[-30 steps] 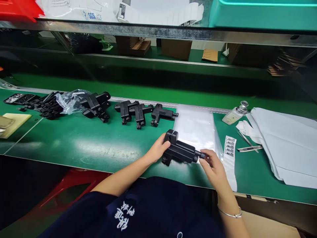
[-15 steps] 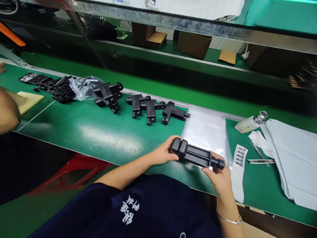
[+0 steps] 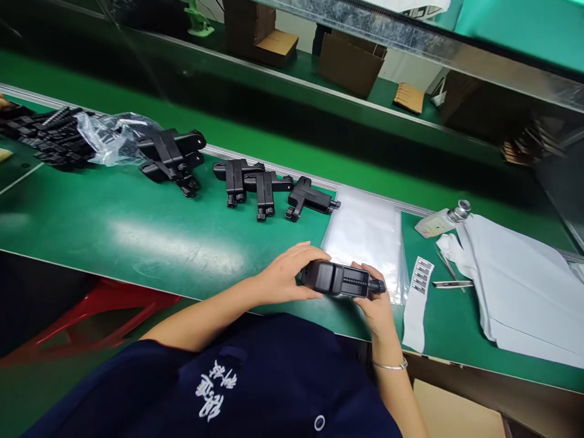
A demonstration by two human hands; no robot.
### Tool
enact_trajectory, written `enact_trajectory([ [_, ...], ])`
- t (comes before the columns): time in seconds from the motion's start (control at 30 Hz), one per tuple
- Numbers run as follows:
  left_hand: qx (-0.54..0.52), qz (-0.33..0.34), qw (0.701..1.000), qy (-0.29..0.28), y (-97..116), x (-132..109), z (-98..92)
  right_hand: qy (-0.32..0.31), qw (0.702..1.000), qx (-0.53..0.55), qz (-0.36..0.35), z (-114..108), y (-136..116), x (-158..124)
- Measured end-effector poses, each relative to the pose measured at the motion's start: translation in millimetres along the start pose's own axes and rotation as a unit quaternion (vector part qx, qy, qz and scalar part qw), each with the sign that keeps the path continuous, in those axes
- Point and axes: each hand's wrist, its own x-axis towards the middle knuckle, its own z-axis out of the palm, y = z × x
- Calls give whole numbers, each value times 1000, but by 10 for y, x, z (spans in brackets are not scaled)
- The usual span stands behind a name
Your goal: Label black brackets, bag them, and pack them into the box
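Between my two hands is a black plastic clamp holder [image 3: 354,283] with a ribbed channel and a knob at its right end. My left hand [image 3: 286,274] grips the block-like left end, thumb below and fingers over the top. My right hand [image 3: 376,309] holds the knob end, its fingers partly hidden behind the holder. Just beyond lies a stack of clear plastic bags [image 3: 365,225]. Similar black holders [image 3: 265,193] rest along the back of the bench, one [image 3: 311,198] touching or close to the bags' left edge.
On the green bench [image 3: 137,225], a label strip [image 3: 417,298], a utility knife [image 3: 454,284], a metal-topped bottle [image 3: 442,222] and white sheets [image 3: 524,292] lie to the right. Leftward are a crumpled plastic bag [image 3: 116,137] and piled black parts [image 3: 59,137]. A red stool [image 3: 104,310] stands below.
The holder has turned in my hands and looks shorter, its channel foreshortened. My left hand has shifted further around its left end. The view has swung right, so the bench things appear further left.
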Motion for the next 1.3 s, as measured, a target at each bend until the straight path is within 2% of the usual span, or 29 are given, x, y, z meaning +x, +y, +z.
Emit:
enact_trajectory([
  [0.1, -102, -61, 991, 64, -106, -16, 18, 31, 994, -90, -53, -106, -193, -50],
  [0.17, -190, -79, 973, 104, -185, -12, 41, 59, 975, -182, -113, -178, -319, -76],
  [0.23, -238, -77, 962, 113, -234, -3, 62, 63, 952, -250, -162, -222, -410, -84],
  [0.3, -222, -68, 966, 111, -238, -2, 73, 55, 946, -268, -173, -234, -465, -69],
  [0.33, -195, -61, 972, 113, -226, -7, 74, 50, 952, -263, -151, -229, -482, -55],
  [0.4, -117, -43, 986, 109, -188, -22, 70, 37, 971, -229, -60, -210, -498, -26],
  [0.47, -50, -34, 993, 105, -157, -38, 67, 10, 986, -162, 31, -190, -499, -7],
  [0.5, -36, -36, 993, 108, -149, -42, 69, 1, 990, -130, 54, -182, -495, -4],
  [0.57, -53, -47, 990, 125, -150, -45, 78, 8, 994, -105, 41, -177, -483, -9],
  [0.67, -88, -62, 985, 132, -155, -40, 92, 51, 988, -146, -12, -188, -456, -20],
  [0.73, -56, -62, 990, 116, -141, -36, 97, 46, 989, -139, 15, -196, -434, -14],
  [0.83, -10, -61, 992, 110, -110, -14, 109, 5, 994, -62, 88, -200, -409, 5],
  [0.9, -42, -69, 989, 127, -107, 11, 127, 10, 996, -49, 79, -200, -409, 9],
  [1.03, -117, -74, 979, 148, -142, 40, 162, 43, 991, -123, 24, -209, -437, -14],
  [1.17, -120, -74, 979, 149, -174, 46, 167, 32, 990, -126, 56, -220, -476, -23],
  [1.3, -150, -117, 968, 160, -199, 75, 165, 29, 990, -130, 52, -217, -503, -13],
])
